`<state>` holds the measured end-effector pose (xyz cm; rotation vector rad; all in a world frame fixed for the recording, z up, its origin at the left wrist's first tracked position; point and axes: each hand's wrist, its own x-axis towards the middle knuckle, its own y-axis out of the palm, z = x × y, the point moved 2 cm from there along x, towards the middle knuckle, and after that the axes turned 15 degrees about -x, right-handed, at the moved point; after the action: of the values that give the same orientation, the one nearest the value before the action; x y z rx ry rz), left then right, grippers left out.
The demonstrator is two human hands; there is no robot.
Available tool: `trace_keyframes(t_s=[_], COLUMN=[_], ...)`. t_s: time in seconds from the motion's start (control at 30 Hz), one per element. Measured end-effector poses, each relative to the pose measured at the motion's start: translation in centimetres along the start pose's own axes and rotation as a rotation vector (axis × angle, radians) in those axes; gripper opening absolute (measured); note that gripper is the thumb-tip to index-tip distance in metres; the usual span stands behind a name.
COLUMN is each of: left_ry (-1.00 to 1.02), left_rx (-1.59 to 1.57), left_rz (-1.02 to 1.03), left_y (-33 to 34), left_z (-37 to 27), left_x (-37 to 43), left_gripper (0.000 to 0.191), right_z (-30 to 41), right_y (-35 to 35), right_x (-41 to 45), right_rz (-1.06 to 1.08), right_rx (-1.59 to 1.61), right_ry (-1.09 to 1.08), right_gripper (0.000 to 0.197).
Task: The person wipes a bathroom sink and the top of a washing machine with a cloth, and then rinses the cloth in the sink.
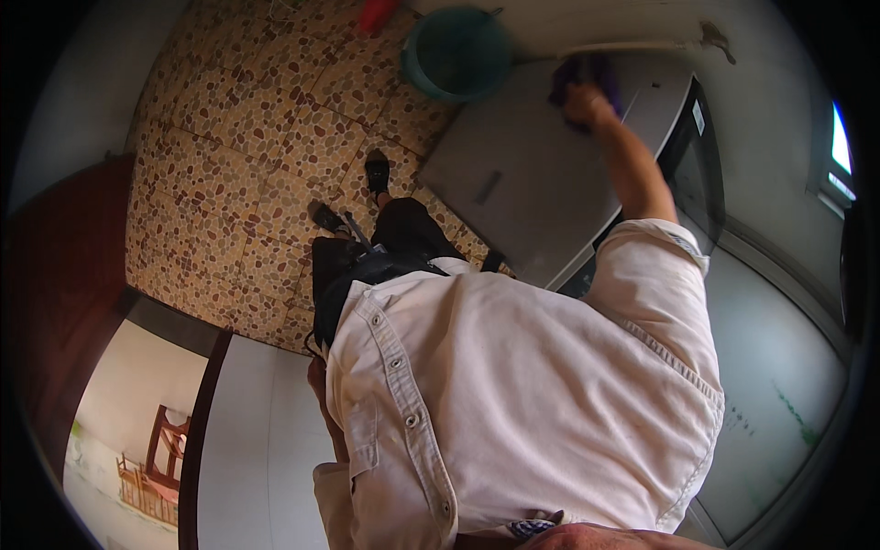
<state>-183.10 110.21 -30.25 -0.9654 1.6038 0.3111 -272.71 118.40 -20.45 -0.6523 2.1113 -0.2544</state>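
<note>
My right hand [584,104] is shut on a dark purple cloth [560,77], which lies bunched against the grey panel of an appliance, seemingly a washing machine [509,144]. That arm is stretched far out, its sleeve rolled up, and the hand is slightly blurred. A recessed grip shows lower down on the same panel. Down by my hip, my left hand [316,375] is mostly hidden behind my shirt, so its fingers and anything in them cannot be made out.
A teal plastic tub [457,55] stands on the pebble-patterned tile floor [227,144], beside the appliance. Past it is a red object [377,15]. A pipe with a tap [717,41] runs along the wall. At the left, a brown door [69,254] adjoins a doorway.
</note>
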Motion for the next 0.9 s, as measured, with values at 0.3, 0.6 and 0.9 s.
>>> trace_keyframes(t_s=[0.3, 0.6, 0.9], left_ry=[0.136, 0.159, 0.545], left_rx=[-0.657, -0.787, -0.781], left_rz=[-0.069, -0.02, 0.128], left_y=[-0.6, -2.7, -10.8], left_z=[-11.9, -17.4, -34.7], left_x=[0.8, 7.0, 6.1], left_gripper=[0.054, 0.037, 0.052], right_z=[27.7, 21.6, 15.5], right_y=[-3.6, -13.1, -31.4], right_x=[-6.2, -9.7, -7.9], right_rz=[0.35, -0.045, -0.137], right_rx=[0.426, 0.773, 2.348], right_ry=[-0.601, -0.56, -0.147], right_gripper=[0.038, 0.037, 0.04])
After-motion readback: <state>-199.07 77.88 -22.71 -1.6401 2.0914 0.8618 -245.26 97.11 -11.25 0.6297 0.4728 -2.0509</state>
